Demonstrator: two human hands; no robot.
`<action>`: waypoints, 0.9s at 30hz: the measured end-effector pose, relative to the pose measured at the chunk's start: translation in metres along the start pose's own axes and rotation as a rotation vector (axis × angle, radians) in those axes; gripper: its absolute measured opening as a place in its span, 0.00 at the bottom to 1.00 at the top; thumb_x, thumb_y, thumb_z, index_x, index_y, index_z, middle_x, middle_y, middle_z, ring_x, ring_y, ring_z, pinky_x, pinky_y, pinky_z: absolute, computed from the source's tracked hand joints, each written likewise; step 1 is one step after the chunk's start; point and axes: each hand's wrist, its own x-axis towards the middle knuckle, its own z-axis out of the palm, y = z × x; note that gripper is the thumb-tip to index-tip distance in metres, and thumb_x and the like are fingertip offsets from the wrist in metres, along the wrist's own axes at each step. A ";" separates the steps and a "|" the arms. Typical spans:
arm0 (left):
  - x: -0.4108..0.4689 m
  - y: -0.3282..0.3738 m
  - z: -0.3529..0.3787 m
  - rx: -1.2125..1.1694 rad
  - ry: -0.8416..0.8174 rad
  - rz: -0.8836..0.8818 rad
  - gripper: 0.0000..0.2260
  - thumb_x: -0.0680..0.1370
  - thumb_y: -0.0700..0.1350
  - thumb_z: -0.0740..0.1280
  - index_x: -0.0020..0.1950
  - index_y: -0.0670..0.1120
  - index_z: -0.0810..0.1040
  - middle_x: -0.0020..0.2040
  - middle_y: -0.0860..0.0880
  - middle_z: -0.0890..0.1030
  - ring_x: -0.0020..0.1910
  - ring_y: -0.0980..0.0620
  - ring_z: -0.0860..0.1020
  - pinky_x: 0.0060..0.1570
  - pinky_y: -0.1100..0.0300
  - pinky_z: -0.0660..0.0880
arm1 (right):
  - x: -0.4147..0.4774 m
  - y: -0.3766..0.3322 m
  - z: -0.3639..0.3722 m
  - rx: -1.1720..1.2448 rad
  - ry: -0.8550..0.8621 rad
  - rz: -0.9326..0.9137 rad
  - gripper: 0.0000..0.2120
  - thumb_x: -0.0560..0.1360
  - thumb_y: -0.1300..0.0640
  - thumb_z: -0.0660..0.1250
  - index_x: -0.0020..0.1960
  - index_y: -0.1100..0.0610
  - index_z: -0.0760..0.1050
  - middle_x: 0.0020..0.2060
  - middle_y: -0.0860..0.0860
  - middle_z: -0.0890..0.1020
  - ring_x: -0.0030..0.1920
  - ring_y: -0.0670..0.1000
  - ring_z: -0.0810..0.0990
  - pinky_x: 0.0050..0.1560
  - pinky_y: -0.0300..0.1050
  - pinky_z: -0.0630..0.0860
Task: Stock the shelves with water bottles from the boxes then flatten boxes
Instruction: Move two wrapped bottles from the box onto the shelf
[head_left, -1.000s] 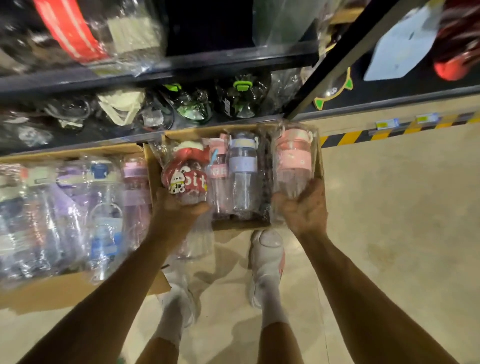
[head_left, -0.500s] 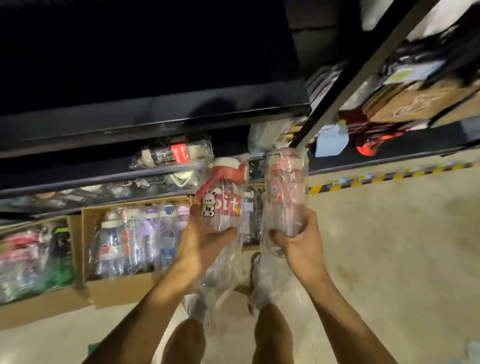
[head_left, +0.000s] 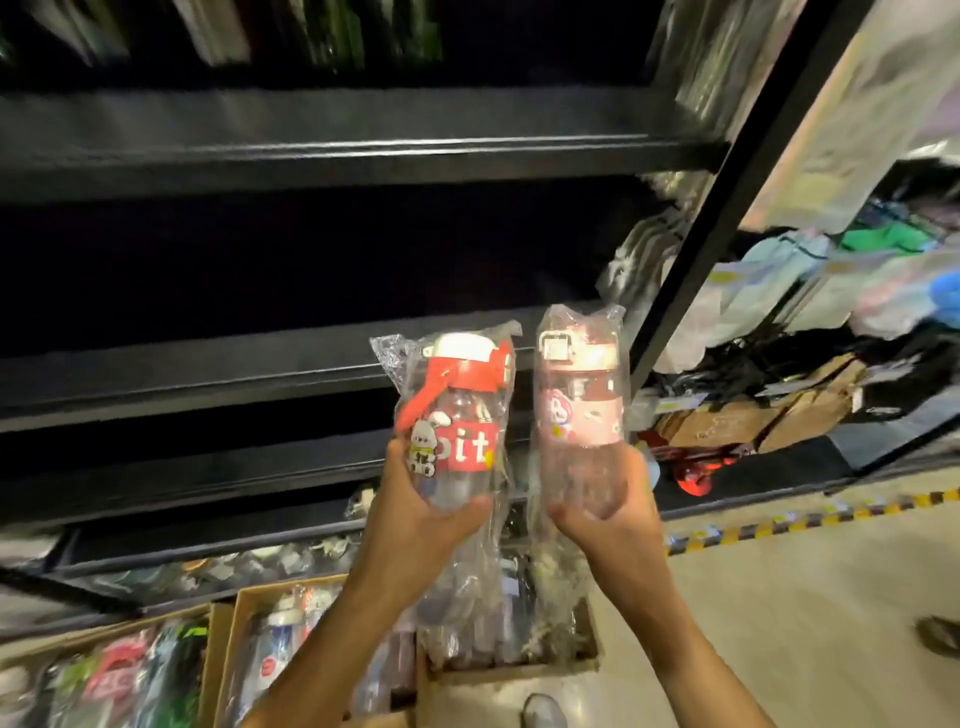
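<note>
At centre frame, the red bottle (head_left: 457, 415) has a white lid, a red collar and strap, a clear body, and a red label with white letters and a white cartoon rabbit. Right of it, the pink bottle (head_left: 579, 410) has a pale pink lid and a pink band with small cartoon figures. The shelves (head_left: 311, 156) are black. The boxes (head_left: 221, 660) at lower left are brown. The floor (head_left: 805, 613) is beige, with a yellow-and-black striped strip (head_left: 779, 519) along its edge.

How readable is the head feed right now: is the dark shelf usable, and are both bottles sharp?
Head view: the shelf is nearly black inside, nothing readable; the red bottle in the left hand and the pink bottle in the right hand are lit and fairly sharp, with some glare; the boxes and the frame edges are smeared by blur.
</note>
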 end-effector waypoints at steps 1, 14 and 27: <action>-0.001 0.017 -0.009 0.008 0.015 0.032 0.38 0.63 0.54 0.82 0.68 0.61 0.69 0.57 0.62 0.83 0.56 0.60 0.82 0.51 0.60 0.79 | -0.001 -0.019 0.002 0.005 0.010 -0.033 0.37 0.67 0.57 0.83 0.69 0.40 0.70 0.57 0.38 0.81 0.60 0.44 0.82 0.61 0.56 0.81; -0.003 0.170 -0.109 0.023 0.084 0.402 0.32 0.70 0.45 0.82 0.62 0.66 0.66 0.56 0.66 0.79 0.52 0.76 0.77 0.44 0.81 0.71 | 0.016 -0.182 0.042 -0.040 0.050 -0.430 0.38 0.69 0.57 0.83 0.73 0.47 0.67 0.59 0.31 0.77 0.62 0.37 0.77 0.61 0.39 0.73; 0.072 0.271 -0.113 0.000 0.225 0.595 0.34 0.71 0.46 0.81 0.70 0.54 0.66 0.61 0.61 0.76 0.54 0.74 0.76 0.45 0.81 0.71 | 0.092 -0.269 0.029 0.038 0.084 -0.573 0.38 0.71 0.60 0.82 0.70 0.41 0.65 0.63 0.34 0.75 0.61 0.31 0.76 0.55 0.26 0.72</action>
